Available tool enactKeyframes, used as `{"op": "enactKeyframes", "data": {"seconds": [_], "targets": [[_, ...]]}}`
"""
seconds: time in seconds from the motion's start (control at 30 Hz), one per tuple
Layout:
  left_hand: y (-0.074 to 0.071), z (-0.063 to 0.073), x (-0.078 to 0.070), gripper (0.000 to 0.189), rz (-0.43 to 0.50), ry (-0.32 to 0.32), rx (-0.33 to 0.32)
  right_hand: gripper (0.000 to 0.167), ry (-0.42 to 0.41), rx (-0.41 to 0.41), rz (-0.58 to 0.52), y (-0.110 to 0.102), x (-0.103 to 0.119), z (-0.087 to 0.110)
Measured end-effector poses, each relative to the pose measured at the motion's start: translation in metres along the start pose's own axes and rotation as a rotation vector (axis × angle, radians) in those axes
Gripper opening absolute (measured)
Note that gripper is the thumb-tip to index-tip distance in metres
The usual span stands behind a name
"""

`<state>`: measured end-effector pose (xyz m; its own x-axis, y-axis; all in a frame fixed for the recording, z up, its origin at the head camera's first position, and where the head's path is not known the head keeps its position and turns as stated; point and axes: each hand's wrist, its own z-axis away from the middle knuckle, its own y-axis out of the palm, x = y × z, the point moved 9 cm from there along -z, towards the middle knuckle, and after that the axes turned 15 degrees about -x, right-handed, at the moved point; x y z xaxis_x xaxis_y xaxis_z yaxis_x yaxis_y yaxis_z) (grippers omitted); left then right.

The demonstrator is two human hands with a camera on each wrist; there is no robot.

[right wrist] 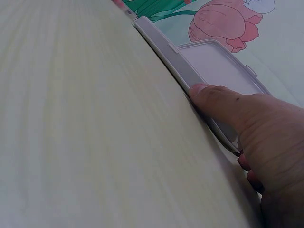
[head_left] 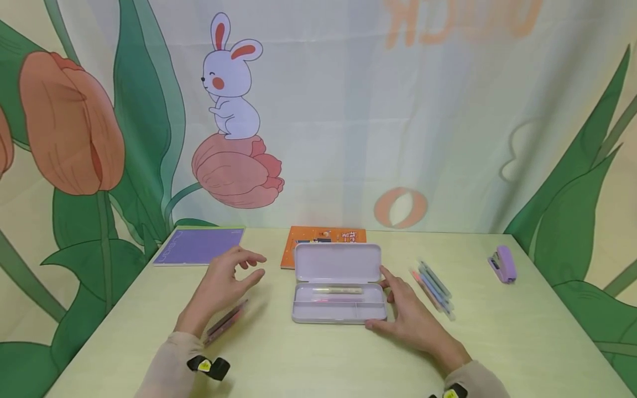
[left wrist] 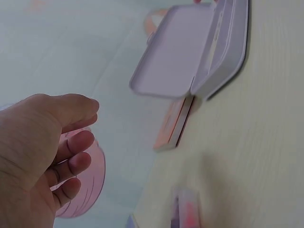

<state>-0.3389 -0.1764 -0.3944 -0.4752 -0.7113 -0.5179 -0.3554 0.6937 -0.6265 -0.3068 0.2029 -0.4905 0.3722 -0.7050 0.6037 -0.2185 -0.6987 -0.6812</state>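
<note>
A pale lilac pencil case [head_left: 340, 312] lies on the table with its lid [head_left: 338, 263] raised. Inside its long rear compartment are a pen with a yellowish barrel [head_left: 338, 290] and a pinkish pen [head_left: 338, 300]. My right hand [head_left: 415, 320] grips the case's right end, thumb on the front wall and fingers round the back corner. In the right wrist view the thumb [right wrist: 213, 97] presses that wall. My left hand [head_left: 224, 282] hovers left of the case with relaxed fingers and holds nothing. Below it lie a few dark and pink pens [head_left: 226, 321].
Several pastel pens [head_left: 433, 290] lie right of the case. A purple stapler [head_left: 504, 264] stands at the far right. Behind the case is an orange book [head_left: 287, 254], and a purple notebook [head_left: 199, 246] sits at the back left. A printed curtain [head_left: 318, 138] hangs behind the table.
</note>
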Motion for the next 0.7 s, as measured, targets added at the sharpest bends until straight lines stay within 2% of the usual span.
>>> {"op": "enactKeyframes", "data": {"seconds": [0.23,0.37,0.57,0.7], "targets": [[-0.027,0.017,0.029,0.024,-0.042,-0.024,-0.026,0.128,-0.01,-0.008,0.008,-0.001,0.001,0.0],[-0.035,0.032,0.047,0.025,-0.067,-0.054,-0.034,0.128,-0.012,-0.003,0.004,0.0,0.0,0.0],[-0.027,0.056,0.07,0.026,-0.069,-0.133,0.043,0.129,-0.002,-0.001,0.01,-0.001,0.0,0.0],[-0.021,0.065,0.08,0.027,-0.068,-0.168,0.085,0.128,0.014,0.002,0.0,0.0,0.0,0.001]]}}
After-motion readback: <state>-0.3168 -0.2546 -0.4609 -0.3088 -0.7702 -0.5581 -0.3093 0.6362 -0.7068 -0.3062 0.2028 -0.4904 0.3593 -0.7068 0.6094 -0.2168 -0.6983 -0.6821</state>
